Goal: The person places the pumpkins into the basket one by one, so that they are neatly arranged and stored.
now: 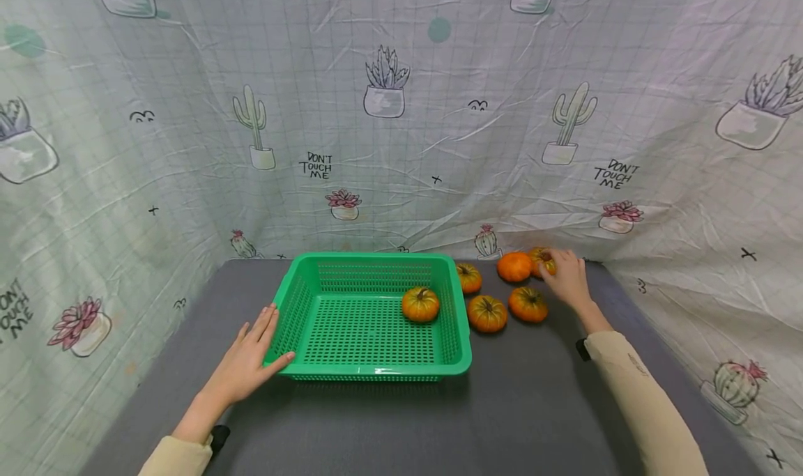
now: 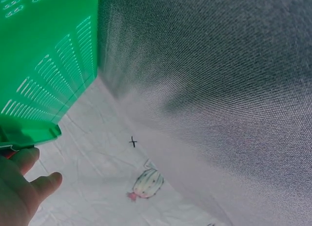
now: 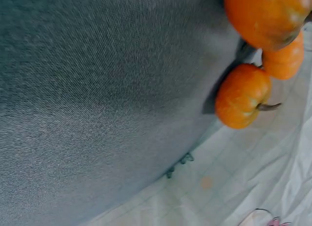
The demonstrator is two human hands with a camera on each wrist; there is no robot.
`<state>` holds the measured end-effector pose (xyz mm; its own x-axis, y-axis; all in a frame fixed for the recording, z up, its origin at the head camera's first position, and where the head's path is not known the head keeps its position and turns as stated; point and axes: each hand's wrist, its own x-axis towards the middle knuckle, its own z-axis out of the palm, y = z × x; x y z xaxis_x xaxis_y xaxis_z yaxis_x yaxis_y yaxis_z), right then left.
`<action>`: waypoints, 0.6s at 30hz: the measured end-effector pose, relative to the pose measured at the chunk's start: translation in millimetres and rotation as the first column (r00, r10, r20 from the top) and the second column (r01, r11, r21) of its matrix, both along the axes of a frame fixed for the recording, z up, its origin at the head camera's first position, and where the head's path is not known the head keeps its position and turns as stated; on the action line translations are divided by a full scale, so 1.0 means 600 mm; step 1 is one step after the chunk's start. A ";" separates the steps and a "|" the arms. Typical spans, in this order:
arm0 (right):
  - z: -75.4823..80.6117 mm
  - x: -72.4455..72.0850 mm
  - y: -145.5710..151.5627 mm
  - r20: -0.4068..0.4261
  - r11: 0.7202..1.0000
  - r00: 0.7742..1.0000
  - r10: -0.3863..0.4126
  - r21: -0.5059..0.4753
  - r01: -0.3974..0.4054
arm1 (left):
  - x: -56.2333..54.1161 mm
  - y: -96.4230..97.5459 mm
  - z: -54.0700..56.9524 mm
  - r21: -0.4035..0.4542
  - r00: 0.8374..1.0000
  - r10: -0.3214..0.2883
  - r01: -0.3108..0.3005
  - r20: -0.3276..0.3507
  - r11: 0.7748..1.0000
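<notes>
A green plastic basket (image 1: 370, 371) stands on the dark table, with one small orange pumpkin (image 1: 421, 304) inside at its right. My left hand (image 1: 245, 361) rests against the basket's left rim, fingers and thumb spread; the left wrist view shows its fingertips at the rim. At the back right, my right hand (image 1: 567, 277) reaches over the farthest-right pumpkin (image 1: 541, 261), fingers slightly bent. That pumpkin (image 3: 243, 97) shows its stem in the right wrist view, with no fingers around it. The right hand is outside that view.
Right of the basket lie a mottled pumpkin (image 1: 487, 313), another mottled pumpkin (image 1: 528, 304), a brighter orange pumpkin (image 1: 514, 267) and one partly hidden pumpkin (image 1: 469, 278) by the rim. A printed cloth (image 1: 433, 141) hangs behind and at both sides of the table.
</notes>
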<state>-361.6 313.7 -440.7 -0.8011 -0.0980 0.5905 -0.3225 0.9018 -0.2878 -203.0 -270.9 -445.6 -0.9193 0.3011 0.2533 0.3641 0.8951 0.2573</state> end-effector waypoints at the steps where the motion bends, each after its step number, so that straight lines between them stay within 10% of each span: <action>1: 0.000 -0.004 0.002 0.003 1.000 1.000 -0.012 -0.001 0.012 | 0.000 0.000 0.000 -0.001 1.000 0.001 -0.001 0.001 1.000; 18: -0.010 -0.057 0.024 0.378 0.993 0.919 -0.115 0.045 0.106 | 0.002 -0.001 0.003 0.010 1.000 -0.004 0.004 -0.001 1.000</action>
<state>-395.6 327.8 -446.7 -0.9710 -0.0057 0.2389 -0.0909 0.9333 -0.3474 -201.6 -271.5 -444.0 -0.9179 0.3022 0.2572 0.3679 0.8909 0.2663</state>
